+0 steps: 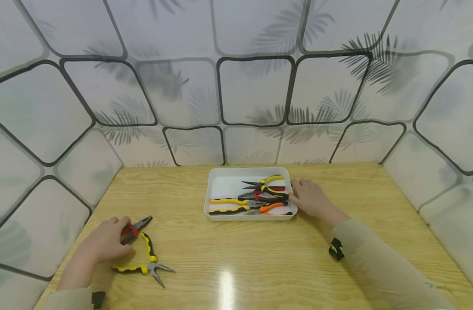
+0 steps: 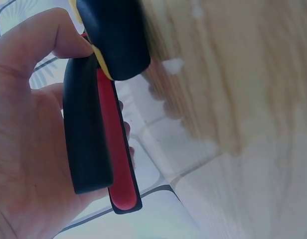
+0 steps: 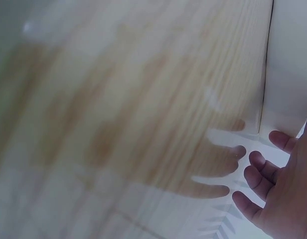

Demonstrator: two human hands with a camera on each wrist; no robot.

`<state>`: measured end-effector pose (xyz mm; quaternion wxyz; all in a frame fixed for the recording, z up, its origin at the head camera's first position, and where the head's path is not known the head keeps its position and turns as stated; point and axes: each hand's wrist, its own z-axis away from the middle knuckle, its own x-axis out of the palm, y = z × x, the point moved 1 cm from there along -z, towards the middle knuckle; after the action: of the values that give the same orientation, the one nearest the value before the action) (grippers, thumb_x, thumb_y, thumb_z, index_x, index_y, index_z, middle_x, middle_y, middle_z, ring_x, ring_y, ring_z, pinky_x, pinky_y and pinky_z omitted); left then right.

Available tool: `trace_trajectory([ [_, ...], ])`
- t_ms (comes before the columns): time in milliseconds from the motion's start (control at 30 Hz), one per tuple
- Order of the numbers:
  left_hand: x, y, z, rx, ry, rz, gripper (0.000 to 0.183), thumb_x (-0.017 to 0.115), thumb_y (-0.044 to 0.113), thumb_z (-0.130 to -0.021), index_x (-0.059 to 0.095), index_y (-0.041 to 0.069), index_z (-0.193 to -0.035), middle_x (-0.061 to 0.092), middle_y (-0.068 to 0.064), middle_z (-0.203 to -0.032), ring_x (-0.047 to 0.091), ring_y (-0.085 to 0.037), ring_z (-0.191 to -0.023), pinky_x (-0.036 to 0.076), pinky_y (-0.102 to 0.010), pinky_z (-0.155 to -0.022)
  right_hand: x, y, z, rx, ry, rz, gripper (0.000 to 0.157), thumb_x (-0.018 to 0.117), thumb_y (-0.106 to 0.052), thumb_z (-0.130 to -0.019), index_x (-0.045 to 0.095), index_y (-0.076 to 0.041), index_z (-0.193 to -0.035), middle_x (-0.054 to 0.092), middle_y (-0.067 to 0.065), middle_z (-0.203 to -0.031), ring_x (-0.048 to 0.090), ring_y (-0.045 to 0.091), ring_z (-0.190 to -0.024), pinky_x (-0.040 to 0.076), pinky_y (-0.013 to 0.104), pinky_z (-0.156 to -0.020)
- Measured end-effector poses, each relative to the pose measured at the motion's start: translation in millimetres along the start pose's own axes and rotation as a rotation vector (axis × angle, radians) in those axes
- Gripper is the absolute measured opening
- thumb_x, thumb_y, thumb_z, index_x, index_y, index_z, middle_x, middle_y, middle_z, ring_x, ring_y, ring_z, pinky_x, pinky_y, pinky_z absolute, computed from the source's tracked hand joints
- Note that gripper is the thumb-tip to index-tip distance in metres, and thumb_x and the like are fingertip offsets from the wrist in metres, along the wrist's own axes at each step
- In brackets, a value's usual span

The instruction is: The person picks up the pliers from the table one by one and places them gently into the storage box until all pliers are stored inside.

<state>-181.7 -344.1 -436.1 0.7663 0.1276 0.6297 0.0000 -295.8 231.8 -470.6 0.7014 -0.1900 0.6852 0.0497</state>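
In my left hand [image 1: 104, 241] I grip red-and-black combination pliers [image 1: 136, 229], their grey jaws pointing away to the right. The left wrist view shows the thumb at the black-and-red handles [image 2: 88, 129] and the palm behind them. Right beside them on the table lie yellow-and-black long-nose pliers [image 1: 153, 260], spread wide. My right hand [image 1: 309, 198] is at the right side of a white tray [image 1: 225, 181], thumb at its wall and fingers loosely bent. Several pliers lie in the tray, among them yellow-and-black long-nose pliers [image 1: 262, 186] and orange-handled pliers [image 1: 273, 209].
The wooden table [image 1: 205, 258] carries all of this. Behind it and along both sides stands a pale patterned backdrop [image 1: 256, 90]. The tray stands toward the table's back edge, and its left part shows bare white bottom.
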Motion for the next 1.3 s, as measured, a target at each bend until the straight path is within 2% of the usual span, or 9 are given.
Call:
trace_trajectory([
  [367,0.8,0.0,-1.2,0.014,0.015,-0.016,0.056,0.083,0.028,-0.072,0.062,0.005,-0.119,0.059,-0.011,-0.097,0.051,-0.026,-0.081,0.045,-0.043,-0.065,5.5,4,-2,-0.008,0.018,-0.012,0.053,0.045,-0.036,-0.104,0.051,-0.001,-0.143,0.061,0.024,-0.121,0.058,0.044,-0.113,0.046,0.061,-0.091],
  [733,-1.4,3.1,-2.6,0.059,0.071,-0.039,0.057,0.084,0.028,-0.069,0.062,0.005,-0.117,0.057,-0.008,-0.093,0.048,-0.022,-0.077,0.043,-0.04,-0.065,2.8,1,-1,0.008,-0.003,-0.019,0.053,0.045,-0.035,-0.106,0.05,0.0,-0.146,0.061,0.025,-0.125,0.057,0.045,-0.117,0.045,0.064,-0.095],
  [1300,-5.6,15.9,-3.5,0.105,0.136,-0.058,0.049,0.077,0.018,-0.065,0.065,0.009,-0.111,0.058,-0.005,-0.092,0.051,-0.021,-0.079,0.048,-0.043,-0.071,4.2,2,-2,0.015,-0.001,-0.021,0.055,0.045,-0.036,-0.104,0.05,0.0,-0.146,0.061,0.026,-0.126,0.057,0.046,-0.118,0.045,0.064,-0.096],
])
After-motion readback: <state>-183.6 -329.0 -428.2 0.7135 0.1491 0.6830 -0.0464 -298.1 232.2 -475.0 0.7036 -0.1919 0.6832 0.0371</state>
